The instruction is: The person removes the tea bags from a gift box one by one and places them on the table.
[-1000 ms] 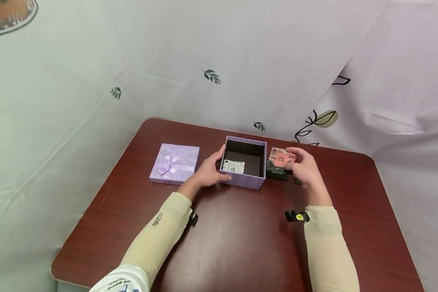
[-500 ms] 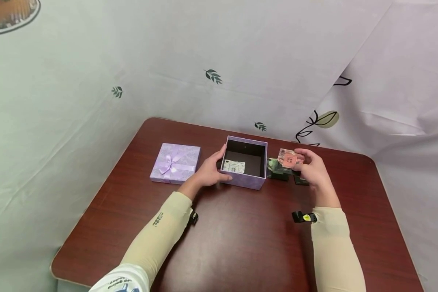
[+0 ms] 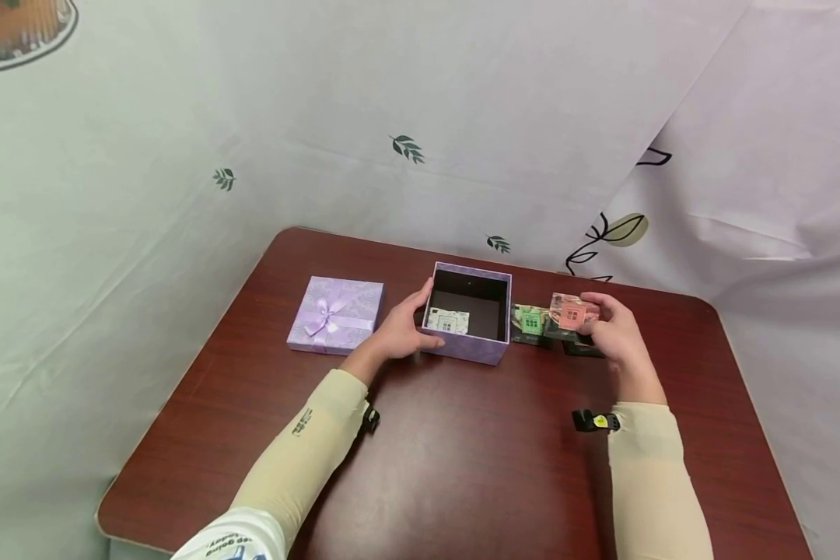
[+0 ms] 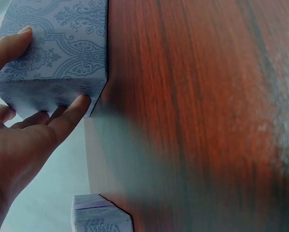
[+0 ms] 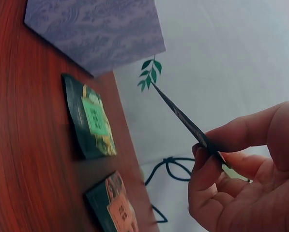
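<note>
My left hand [image 3: 402,327] grips the near left corner of an open purple box [image 3: 465,347], thumb on the front wall and fingers along the side. Inside the box lies a sachet with a pale label [image 3: 448,319]. My right hand [image 3: 612,327] pinches a flat dark sachet with a pink label [image 3: 570,313] by its right edge, raised above the table; the right wrist view shows this held sachet [image 5: 183,120] edge-on. On the table right of the box is a green-labelled sachet [image 3: 530,320]. Another dark sachet [image 3: 582,350], orange-labelled in the right wrist view, lies partly hidden under the held one.
A purple lid [image 3: 353,299] with a ribbon bow lies left of the box on the brown table [image 3: 434,451]. A pale curtain [image 3: 322,179] printed with leaves hangs behind the table's far edge.
My right hand has moved right with the pink-labelled sachet, away from the box, uncovering the green-labelled sachet. The left hand and the box stay in place.
</note>
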A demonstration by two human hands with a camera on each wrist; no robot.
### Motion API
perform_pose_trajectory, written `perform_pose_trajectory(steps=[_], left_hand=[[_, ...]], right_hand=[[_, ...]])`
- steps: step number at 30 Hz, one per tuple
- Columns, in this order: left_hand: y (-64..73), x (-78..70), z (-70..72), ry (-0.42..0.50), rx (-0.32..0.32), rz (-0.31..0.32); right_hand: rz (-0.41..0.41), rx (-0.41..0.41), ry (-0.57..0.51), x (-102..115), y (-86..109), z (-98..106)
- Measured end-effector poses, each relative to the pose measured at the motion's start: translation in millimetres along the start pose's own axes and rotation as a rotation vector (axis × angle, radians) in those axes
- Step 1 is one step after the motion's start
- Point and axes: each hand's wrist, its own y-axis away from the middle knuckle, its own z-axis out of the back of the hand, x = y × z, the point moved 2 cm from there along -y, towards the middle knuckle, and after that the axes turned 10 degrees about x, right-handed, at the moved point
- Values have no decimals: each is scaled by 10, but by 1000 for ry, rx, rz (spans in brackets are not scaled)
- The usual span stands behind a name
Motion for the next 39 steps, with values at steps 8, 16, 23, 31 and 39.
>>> perform_pose_trajectory(steps=[8,16,23,31,39], left_hand=[[-3,-5,0,6,2,8],[9,-24,2,6,2,11],[2,-26,1,9,2,20],[6,-22,-1,9,5,19],[3,-11,-3,6,-2,8]], right_hand=[[-19,-11,11,-81,27,77],[-37,-10,21,-157,43,126],[-48,-23,30,-222,41,188],[-75,-26,27,-269,63,254],[-108,-46,48,-369,69,344]])
